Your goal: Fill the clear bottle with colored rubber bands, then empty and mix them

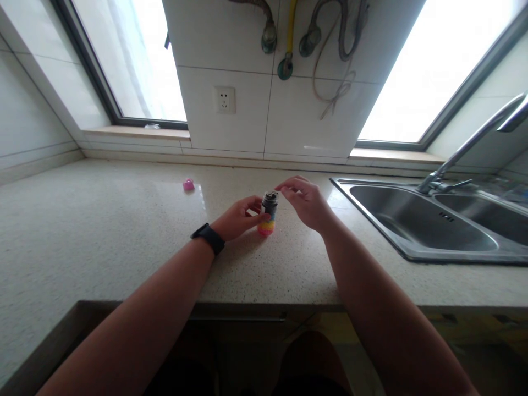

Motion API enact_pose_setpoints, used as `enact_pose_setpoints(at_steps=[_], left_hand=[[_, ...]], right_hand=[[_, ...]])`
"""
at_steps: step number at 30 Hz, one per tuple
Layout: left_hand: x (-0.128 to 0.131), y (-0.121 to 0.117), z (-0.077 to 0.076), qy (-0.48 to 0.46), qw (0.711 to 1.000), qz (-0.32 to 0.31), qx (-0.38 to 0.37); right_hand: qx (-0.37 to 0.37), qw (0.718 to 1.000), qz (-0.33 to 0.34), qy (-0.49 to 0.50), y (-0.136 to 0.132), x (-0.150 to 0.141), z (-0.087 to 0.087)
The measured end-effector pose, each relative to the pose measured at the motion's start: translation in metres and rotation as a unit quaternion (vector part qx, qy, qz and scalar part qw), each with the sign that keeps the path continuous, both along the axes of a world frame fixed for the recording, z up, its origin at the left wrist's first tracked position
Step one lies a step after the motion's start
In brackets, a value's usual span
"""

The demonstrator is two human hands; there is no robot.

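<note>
A small clear bottle [267, 223] stands upright on the counter, its contents layered pink, yellow, blue and black from the bottom up. Thin black loops [271, 195] show at its uncapped mouth. My left hand [241, 217], with a black watch on the wrist, is wrapped round the bottle from the left. Just right of the mouth, my right hand [303, 201] has its thumb and forefinger pinched together. Whatever those fingertips hold is too small to make out. A pink cap [188, 185] lies on the counter, left of and behind the bottle.
The speckled countertop [136, 231] runs under both arms. A steel double sink [412, 214] with a faucet [457, 151] is on the right. The tiled wall behind carries a socket [225, 100] and hoses on valves [285, 67]. Windows flank it.
</note>
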State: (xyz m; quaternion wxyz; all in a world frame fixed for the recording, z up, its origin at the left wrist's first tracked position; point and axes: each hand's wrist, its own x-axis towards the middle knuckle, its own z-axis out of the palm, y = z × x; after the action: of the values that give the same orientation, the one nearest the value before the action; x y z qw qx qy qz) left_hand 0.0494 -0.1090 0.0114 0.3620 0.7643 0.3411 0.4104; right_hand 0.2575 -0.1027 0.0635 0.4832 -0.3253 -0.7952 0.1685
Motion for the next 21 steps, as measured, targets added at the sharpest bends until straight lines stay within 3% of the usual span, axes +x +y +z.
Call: enact_pose_setpoints(at_steps=[13, 21], left_hand=[[-0.001, 0.001, 0.000, -0.012, 1.000, -0.002, -0.007], [0.002, -0.003, 0.002, 0.005, 1.000, 0.004, 0.009]], right_hand=[[0.113, 0.978, 0.005, -0.176, -0.012, 0.006, 0.004], [0.116, 0.968, 0.000, -0.223, -0.009, 0.004, 0.003]])
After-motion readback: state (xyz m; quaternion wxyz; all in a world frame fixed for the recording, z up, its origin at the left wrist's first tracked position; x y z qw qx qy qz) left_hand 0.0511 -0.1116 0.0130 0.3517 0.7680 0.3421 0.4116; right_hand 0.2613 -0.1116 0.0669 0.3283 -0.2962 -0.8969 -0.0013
